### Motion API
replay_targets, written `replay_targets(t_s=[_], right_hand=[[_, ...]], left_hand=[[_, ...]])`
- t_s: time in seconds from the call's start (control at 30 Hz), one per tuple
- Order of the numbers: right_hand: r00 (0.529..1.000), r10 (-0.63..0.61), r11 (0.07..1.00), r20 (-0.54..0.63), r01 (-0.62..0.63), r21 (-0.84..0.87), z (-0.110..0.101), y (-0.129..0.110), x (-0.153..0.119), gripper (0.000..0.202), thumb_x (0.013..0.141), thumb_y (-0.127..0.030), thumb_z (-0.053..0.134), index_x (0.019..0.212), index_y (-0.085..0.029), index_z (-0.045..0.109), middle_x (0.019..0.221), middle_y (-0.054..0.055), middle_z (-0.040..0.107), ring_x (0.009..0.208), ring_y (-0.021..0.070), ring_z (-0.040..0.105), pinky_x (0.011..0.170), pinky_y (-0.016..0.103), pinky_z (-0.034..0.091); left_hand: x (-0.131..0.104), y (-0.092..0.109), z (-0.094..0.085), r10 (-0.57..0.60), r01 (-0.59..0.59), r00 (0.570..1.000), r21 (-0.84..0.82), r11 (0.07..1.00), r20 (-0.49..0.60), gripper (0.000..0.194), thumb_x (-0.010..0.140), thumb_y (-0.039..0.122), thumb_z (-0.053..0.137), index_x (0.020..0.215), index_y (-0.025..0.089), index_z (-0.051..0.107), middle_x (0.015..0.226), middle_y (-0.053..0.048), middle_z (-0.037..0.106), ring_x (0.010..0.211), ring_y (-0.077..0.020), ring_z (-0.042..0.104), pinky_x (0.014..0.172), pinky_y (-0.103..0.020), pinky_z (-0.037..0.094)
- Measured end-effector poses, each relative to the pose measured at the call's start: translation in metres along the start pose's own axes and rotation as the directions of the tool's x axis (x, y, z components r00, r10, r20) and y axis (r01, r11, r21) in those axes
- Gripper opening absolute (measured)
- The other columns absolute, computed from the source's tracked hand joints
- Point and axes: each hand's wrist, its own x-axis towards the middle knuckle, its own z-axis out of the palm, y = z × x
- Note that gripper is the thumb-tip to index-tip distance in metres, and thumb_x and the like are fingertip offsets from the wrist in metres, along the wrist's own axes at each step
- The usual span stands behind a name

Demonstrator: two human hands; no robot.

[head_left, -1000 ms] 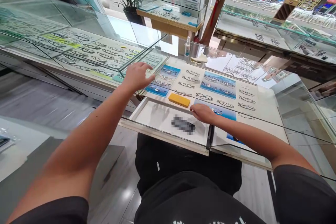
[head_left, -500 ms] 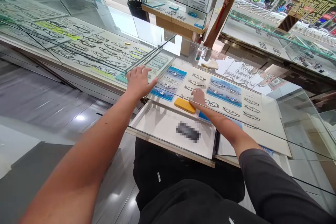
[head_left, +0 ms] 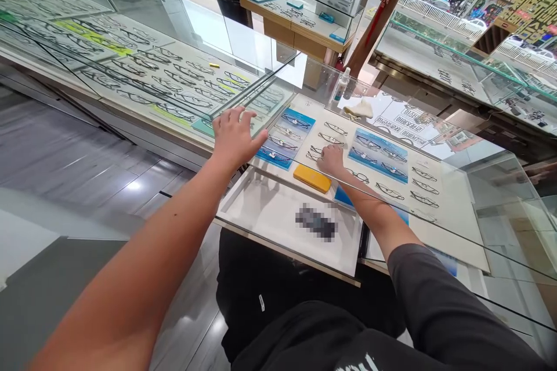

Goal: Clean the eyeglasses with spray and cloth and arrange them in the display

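Note:
My left hand [head_left: 235, 136] rests on the glass top of the display counter, fingers spread and holding nothing. Under the glass, my right hand [head_left: 331, 160] reaches into the case with its fingers curled together at the right end of a pair of eyeglasses [head_left: 314, 154]. The grip itself is partly hidden by the hand. More eyeglasses lie in rows around it, some on blue cards [head_left: 378, 154]. A yellow case [head_left: 312, 178] lies just in front of my right hand.
A pulled-out white drawer [head_left: 261, 208] holds a blurred dark object [head_left: 316, 222]. On the glass top stand a spray bottle [head_left: 342, 84] and a crumpled cloth [head_left: 359, 109]. Another glass case full of eyeglasses [head_left: 165, 78] extends left. A glass edge crosses above my right forearm.
My right fingers have curled in at the eyeglasses, where they were stretched out before. My left hand stays on the glass. The whole view has shifted slightly.

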Motion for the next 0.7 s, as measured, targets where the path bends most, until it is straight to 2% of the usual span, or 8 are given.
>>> replay_targets(t_s=[0.23, 0.43, 0.57, 0.63, 0.7], right_hand=[[1.000, -0.004, 1.000, -0.027, 0.004, 0.006, -0.007, -0.007, -0.005, 0.020, 0.092, -0.017, 0.055, 0.095, -0.017, 0.075, 0.111, 0.022, 0.076, 0.121, 0.0407, 0.059, 0.118, 0.061, 0.030], [0.994, -0.045, 0.998, -0.100, 0.048, 0.035, -0.028, -0.032, -0.025, 0.022, 0.097, -0.015, 0.050, 0.103, -0.017, 0.071, 0.118, 0.023, 0.075, 0.126, 0.0380, 0.056, 0.119, 0.055, 0.028], [0.990, -0.110, 0.990, -0.091, 0.117, 0.076, -0.047, -0.056, -0.060, 0.014, 0.095, -0.016, 0.056, 0.100, -0.019, 0.069, 0.116, 0.017, 0.074, 0.120, 0.0334, 0.056, 0.112, 0.047, 0.033], [0.985, -0.164, 0.981, -0.057, 0.169, 0.100, -0.057, -0.067, -0.085, 0.004, 0.092, -0.019, 0.065, 0.094, -0.021, 0.068, 0.110, 0.013, 0.074, 0.114, 0.0310, 0.057, 0.106, 0.044, 0.037], [0.976, -0.215, 0.966, -0.018, 0.216, 0.140, -0.071, -0.077, -0.115, 0.006, 0.091, -0.021, 0.068, 0.087, -0.023, 0.064, 0.103, 0.009, 0.074, 0.109, 0.0291, 0.058, 0.102, 0.042, 0.039]], left_hand=[[0.001, 0.000, 0.002, -0.002, 0.003, 1.000, 0.043, 0.999, -0.011, 0.070, 0.098, 0.060, 0.041, 0.155, 0.022, 0.059, 0.172, -0.018, 0.048, 0.162, -0.0431, 0.036, 0.131, -0.061, 0.026], [0.000, 0.003, 0.000, -0.001, 0.002, 1.000, 0.051, 0.999, -0.021, 0.068, 0.098, 0.058, 0.045, 0.153, 0.022, 0.061, 0.172, -0.018, 0.050, 0.161, -0.0434, 0.038, 0.130, -0.060, 0.027], [0.000, 0.003, -0.001, -0.002, 0.003, 1.000, 0.066, 0.998, -0.017, 0.068, 0.099, 0.059, 0.043, 0.153, 0.022, 0.061, 0.172, -0.018, 0.048, 0.161, -0.0426, 0.037, 0.129, -0.060, 0.027], [0.001, 0.003, -0.001, -0.001, 0.002, 1.000, 0.078, 0.997, -0.014, 0.069, 0.099, 0.059, 0.042, 0.154, 0.021, 0.060, 0.173, -0.019, 0.048, 0.161, -0.0420, 0.037, 0.129, -0.059, 0.027], [0.002, 0.003, -0.002, -0.008, 0.008, 1.000, 0.089, 0.996, 0.002, 0.068, 0.100, 0.058, 0.043, 0.155, 0.022, 0.059, 0.173, -0.018, 0.047, 0.161, -0.0414, 0.036, 0.130, -0.059, 0.027]])
